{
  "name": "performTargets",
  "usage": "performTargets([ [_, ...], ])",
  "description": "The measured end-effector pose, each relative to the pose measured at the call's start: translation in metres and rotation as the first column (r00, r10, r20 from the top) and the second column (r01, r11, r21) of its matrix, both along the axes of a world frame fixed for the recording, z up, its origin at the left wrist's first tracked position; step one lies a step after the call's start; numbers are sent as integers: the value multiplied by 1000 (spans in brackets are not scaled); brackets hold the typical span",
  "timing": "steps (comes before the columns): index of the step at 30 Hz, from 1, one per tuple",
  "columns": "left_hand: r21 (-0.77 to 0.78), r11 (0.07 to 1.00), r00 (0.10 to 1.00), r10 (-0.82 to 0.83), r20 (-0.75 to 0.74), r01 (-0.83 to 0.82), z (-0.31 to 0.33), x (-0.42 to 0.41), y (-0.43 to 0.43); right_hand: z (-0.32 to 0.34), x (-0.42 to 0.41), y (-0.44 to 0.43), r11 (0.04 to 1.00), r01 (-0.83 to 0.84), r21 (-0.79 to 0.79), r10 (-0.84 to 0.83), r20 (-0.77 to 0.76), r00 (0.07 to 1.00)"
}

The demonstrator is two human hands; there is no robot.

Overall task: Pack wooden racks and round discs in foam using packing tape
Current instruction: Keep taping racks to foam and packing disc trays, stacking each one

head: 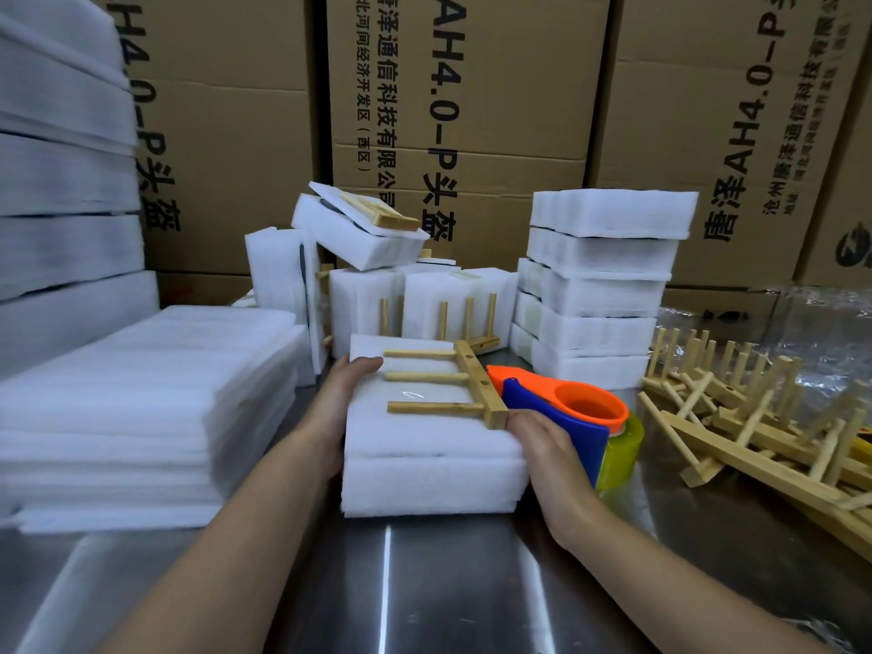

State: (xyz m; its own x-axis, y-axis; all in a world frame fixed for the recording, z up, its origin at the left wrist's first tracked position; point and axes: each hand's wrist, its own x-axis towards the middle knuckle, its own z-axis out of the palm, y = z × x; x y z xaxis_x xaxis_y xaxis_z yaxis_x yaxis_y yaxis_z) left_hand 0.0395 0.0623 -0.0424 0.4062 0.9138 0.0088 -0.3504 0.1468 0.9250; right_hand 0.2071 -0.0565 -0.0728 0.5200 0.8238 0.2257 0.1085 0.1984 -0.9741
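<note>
A white foam bundle (434, 460) lies on the steel table in front of me. A wooden rack (453, 384) rests on top of it, its pegs pointing left. My left hand (342, 403) holds the bundle's left side, with the fingers curled over its top edge. My right hand (549, 446) grips a blue and orange tape dispenser (571, 408) with a yellowish tape roll against the bundle's right side. No round disc shows in this bundle.
Flat foam sheets (151, 398) are piled at the left. Packed foam blocks (599, 285) stand stacked behind, some with pegs sticking out. Loose wooden racks (755, 417) lie heaped at the right. Cardboard boxes (472, 110) wall the back.
</note>
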Motion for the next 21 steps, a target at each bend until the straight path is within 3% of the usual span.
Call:
performTargets([
  [6, 151, 988, 995, -32, 90, 19, 9, 1, 2, 3, -1, -3, 998, -63, 21, 63, 11, 998],
  [17, 99, 983, 974, -170, 149, 157, 7, -7, 13, 4, -12, 1, 998, -27, 62, 31, -65, 997],
  [21, 86, 977, 954, -210, 211, 196, 5, -8, 13, 6, -16, -2, 984, -156, 84, 170, -203, 964],
])
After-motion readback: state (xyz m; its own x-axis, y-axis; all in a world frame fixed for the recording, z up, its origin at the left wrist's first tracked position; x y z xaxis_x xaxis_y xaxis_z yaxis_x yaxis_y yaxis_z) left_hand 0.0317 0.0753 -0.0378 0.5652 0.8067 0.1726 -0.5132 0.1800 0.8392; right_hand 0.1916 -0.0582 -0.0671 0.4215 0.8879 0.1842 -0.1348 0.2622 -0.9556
